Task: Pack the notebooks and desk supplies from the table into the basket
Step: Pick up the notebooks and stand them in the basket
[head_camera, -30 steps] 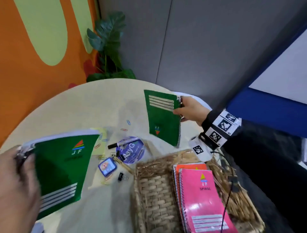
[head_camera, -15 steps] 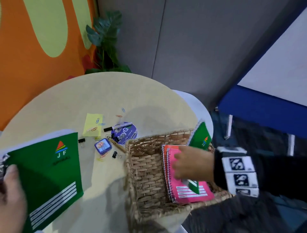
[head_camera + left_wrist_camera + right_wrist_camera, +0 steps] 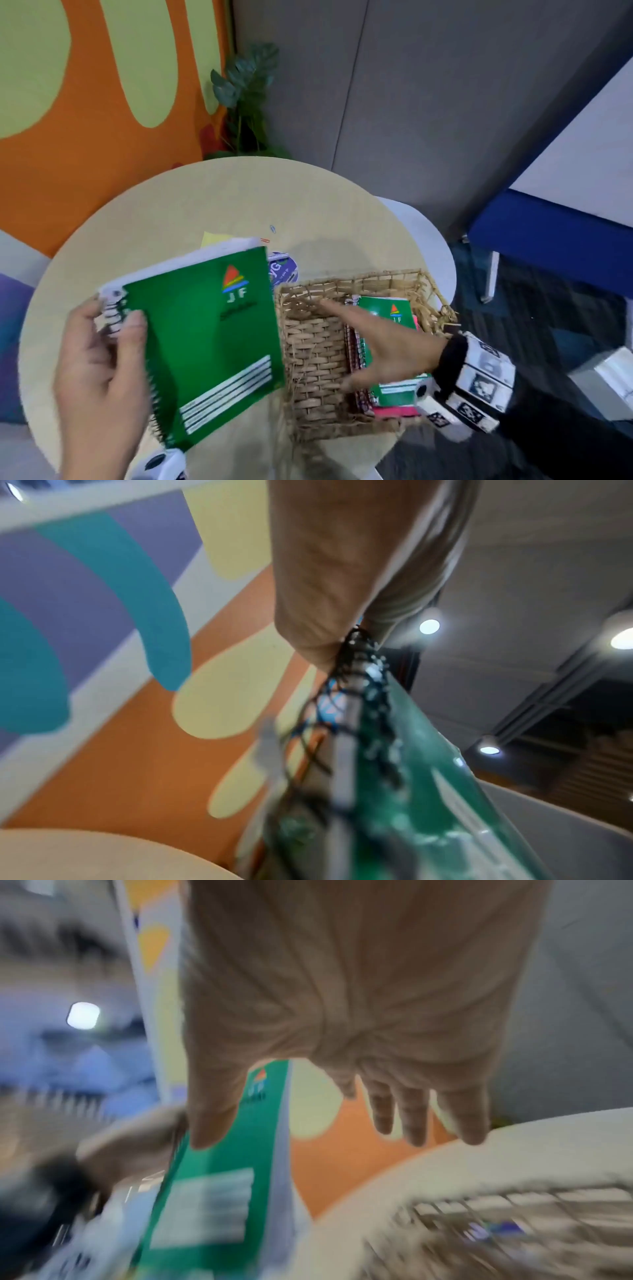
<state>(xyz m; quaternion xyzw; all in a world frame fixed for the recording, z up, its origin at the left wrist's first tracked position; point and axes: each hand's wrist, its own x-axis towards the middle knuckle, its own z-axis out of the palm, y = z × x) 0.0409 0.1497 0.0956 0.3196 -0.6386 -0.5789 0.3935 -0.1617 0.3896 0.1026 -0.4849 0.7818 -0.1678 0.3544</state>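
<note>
Large green notebook held up beside the basket, second hand spread above it

Head view: the left hand (image 3: 99, 370) grips the large green notebook (image 3: 209, 339) by its spiral over the desk (image 3: 205, 202); the right hand (image 3: 387, 346), fingers straight and holding nothing, hovers over the wicker basket (image 3: 315, 356), where a small green notebook (image 3: 394, 310) tops the stack. Left wrist view: fingers pinch the spiral binding (image 3: 356, 653). Right wrist view: blurred, fingers spread.

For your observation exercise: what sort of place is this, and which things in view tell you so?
Probably an office lounge or breakout area: a round table against a bright orange wall mural, grey partition panels, and a potted plant in the corner.
</note>
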